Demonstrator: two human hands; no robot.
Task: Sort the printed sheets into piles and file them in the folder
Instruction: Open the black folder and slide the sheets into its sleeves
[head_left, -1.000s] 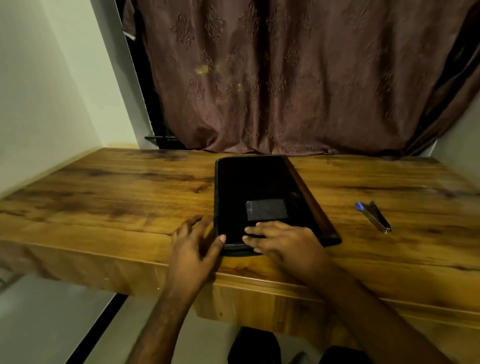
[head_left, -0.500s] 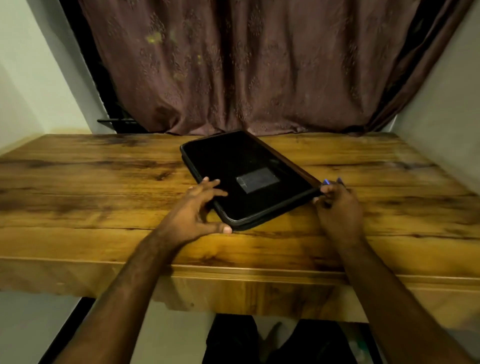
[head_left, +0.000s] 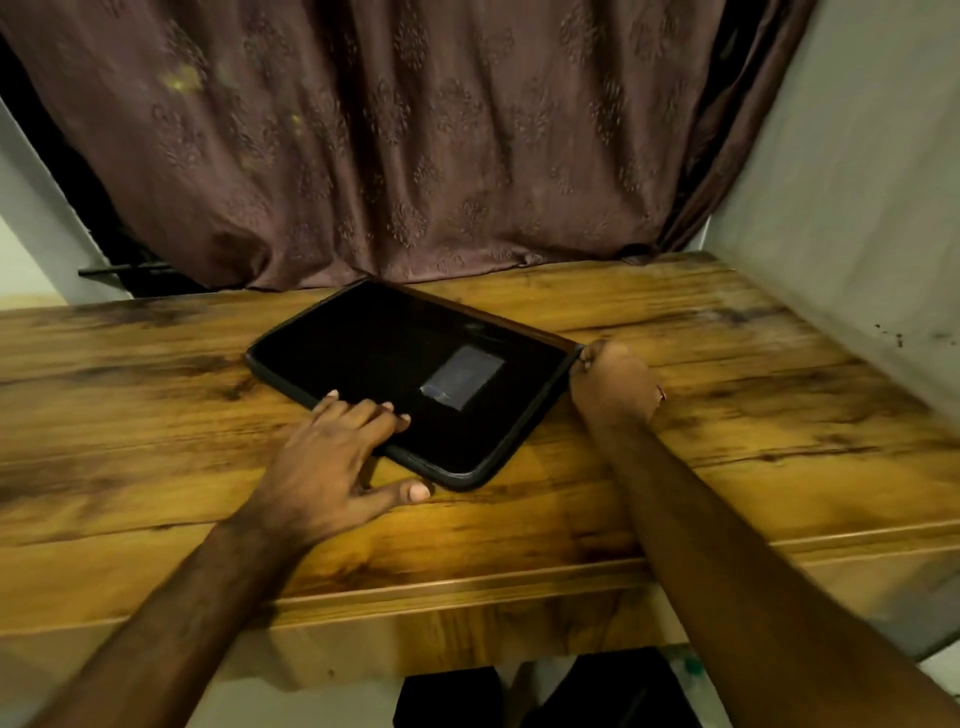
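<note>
A closed black zip folder (head_left: 395, 353) with a pale label patch (head_left: 462, 376) lies slantwise on the wooden table (head_left: 156, 389). My left hand (head_left: 332, 467) rests on its near left edge, fingers flat on the cover and thumb on the table beside the near corner. My right hand (head_left: 613, 384) is at the folder's right corner, fingers curled and pinching what looks like the zipper pull there. No printed sheets show anywhere.
A brown patterned curtain (head_left: 415, 156) hangs right behind the table's far edge. A grey wall (head_left: 857, 208) bounds the table on the right. Bare wood lies left of the folder and along the near edge.
The folder has turned from lengthwise to slantwise. My right hand went from its near edge to the right corner. The small blue-tipped stapler seen earlier on the right is out of sight.
</note>
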